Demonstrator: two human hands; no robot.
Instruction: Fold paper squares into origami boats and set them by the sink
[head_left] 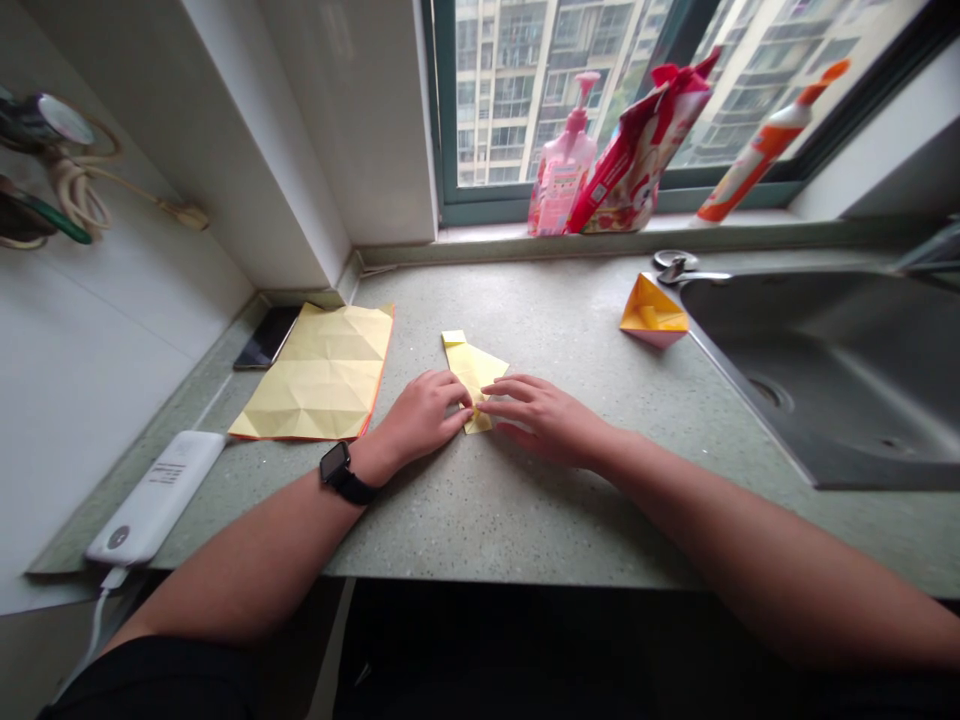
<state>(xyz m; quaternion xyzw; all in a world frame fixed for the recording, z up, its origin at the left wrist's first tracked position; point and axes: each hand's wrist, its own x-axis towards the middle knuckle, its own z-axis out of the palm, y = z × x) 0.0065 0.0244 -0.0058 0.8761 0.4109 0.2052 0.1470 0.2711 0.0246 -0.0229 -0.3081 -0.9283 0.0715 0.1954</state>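
A small folded piece of yellow paper (472,365) lies on the counter in front of me, with a narrow flap turned over at its far end. My left hand (424,412) has its fingers curled, thumb and fingertips pressed together on the paper's near left edge. On the other side, my right hand (551,420) stretches its fingers apart, the fingertips touching the paper's right side. A larger creased yellow sheet (319,370) with an orange underside rests to the left. Near the sink stands a folded paper box (654,315), yellow inside.
A black phone (266,338) lies partly beneath the creased sheet. At left, a white power bank (157,497) has a cable plugged in. The steel sink (750,310) is at right. A pink pump bottle (562,175), red bag (637,150) and orange-white bottle (757,150) line the windowsill.
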